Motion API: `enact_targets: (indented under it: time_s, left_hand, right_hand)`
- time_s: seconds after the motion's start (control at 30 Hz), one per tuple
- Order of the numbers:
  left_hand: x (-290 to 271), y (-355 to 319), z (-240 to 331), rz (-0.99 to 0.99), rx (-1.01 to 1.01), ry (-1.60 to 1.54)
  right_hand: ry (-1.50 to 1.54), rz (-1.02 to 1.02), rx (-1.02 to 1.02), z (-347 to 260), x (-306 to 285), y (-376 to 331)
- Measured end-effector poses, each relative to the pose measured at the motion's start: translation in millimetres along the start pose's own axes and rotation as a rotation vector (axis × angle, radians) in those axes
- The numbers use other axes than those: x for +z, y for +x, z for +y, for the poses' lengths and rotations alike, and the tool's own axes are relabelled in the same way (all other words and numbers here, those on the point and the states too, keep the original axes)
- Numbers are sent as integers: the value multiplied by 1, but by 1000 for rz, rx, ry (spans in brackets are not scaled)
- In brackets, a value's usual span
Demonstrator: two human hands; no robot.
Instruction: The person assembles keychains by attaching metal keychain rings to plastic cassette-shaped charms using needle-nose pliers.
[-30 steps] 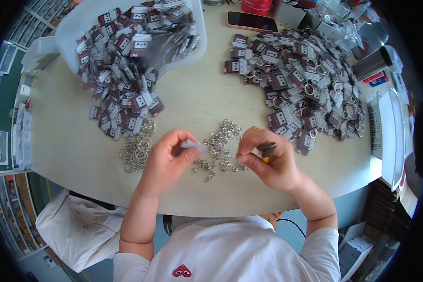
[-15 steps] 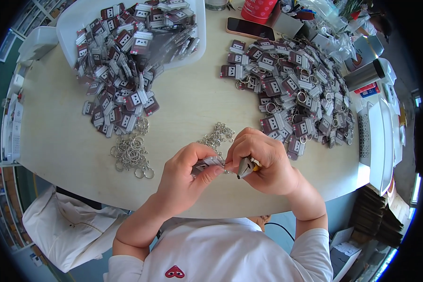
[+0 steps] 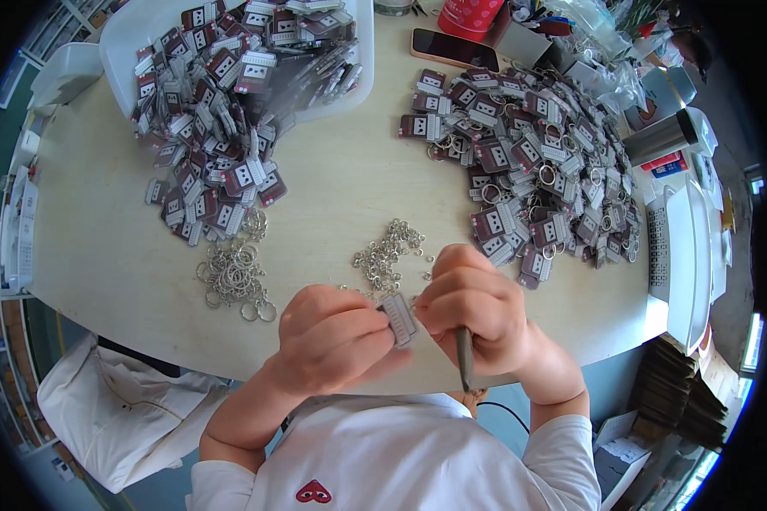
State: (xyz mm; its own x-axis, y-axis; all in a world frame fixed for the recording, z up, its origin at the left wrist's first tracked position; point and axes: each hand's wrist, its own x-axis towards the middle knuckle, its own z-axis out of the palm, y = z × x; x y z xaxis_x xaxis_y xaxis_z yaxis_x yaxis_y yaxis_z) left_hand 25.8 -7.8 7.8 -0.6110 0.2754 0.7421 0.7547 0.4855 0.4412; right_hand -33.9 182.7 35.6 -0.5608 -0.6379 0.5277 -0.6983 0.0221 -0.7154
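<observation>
Grey tag (image 3: 399, 319), dk tool (image 3: 464, 359), both pt. hidden by hands (image 3: 334, 342)

Tag (image 3: 398, 320) now nearer the shirt (image 3: 400, 451), broad side more in view; grey tool (image 3: 464, 358), probably pliers, nearer too.

No words or numbers can be read surely. On the white shirt (image 3: 418, 451) there is a red heart emblem (image 3: 314, 491) with two eyes. The flat tags (image 3: 255, 73) carry printed marks, too small for reading.
</observation>
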Motion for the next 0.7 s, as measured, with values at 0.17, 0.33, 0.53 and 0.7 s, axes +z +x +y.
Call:
enact_targets:
  time_s: [0.17,0.33,0.53,0.7]
  left_hand:
    - [14,2,4,362,-816,-937]
    - [12,-6,2,56,-1150,-1694]
    - [18,-8,11,228,-1274,-1712]
    - [12,0,14,199,-1311,-1628]
  right_hand:
    - [-22,104,-336,12,12,-8]
    - [-45,196,-316,15,18,-11]
    - [-37,188,-162,8,23,-13]
    - [-72,59,109,2,8,-12]
